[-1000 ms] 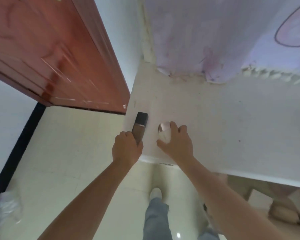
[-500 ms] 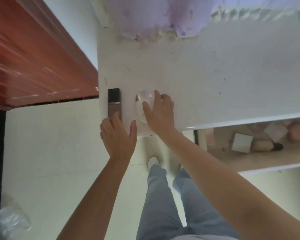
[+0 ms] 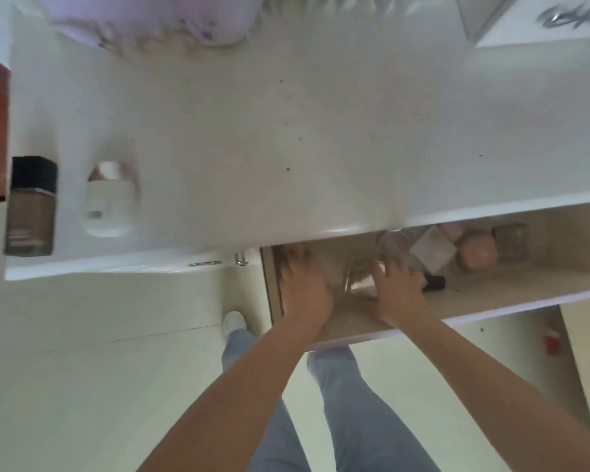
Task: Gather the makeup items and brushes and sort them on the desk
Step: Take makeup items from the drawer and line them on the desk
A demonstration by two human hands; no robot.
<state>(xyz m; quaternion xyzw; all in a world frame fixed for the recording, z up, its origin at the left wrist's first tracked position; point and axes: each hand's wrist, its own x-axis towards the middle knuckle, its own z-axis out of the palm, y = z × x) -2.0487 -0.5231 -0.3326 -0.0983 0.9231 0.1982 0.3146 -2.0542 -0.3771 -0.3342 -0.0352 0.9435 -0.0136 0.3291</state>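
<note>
Both hands reach into the open drawer (image 3: 511, 287) beneath the white desk (image 3: 286, 131): the right hand (image 3: 397, 294) lies palm down with fingers spread over a small shiny square compact (image 3: 360, 279), touching its right edge, though motion blur hides whether the fingers actually pinch it; the left hand (image 3: 304, 287) rests just left of it, fingers extended toward the back of the drawer and holding nothing visible. Both forearms run up from the lower edge of the picture, converging on the drawer's left end. The compact sits flat between the two hands, nearer the right. Deeper in the drawer, to the right of the hands, lie a pale square box (image 3: 431, 250), a round pink sponge (image 3: 477, 255), a dark palette (image 3: 510, 241) and a black-tipped item (image 3: 433, 282) just beside the right fingers. On the desk's left end, well apart from the hands, a foundation bottle (image 3: 31, 207) lies with its long axis front to back, black cap pointing away from the person; beside it a white jar (image 3: 109, 199) lies the same way, its shiny cap toward the wall.
</note>
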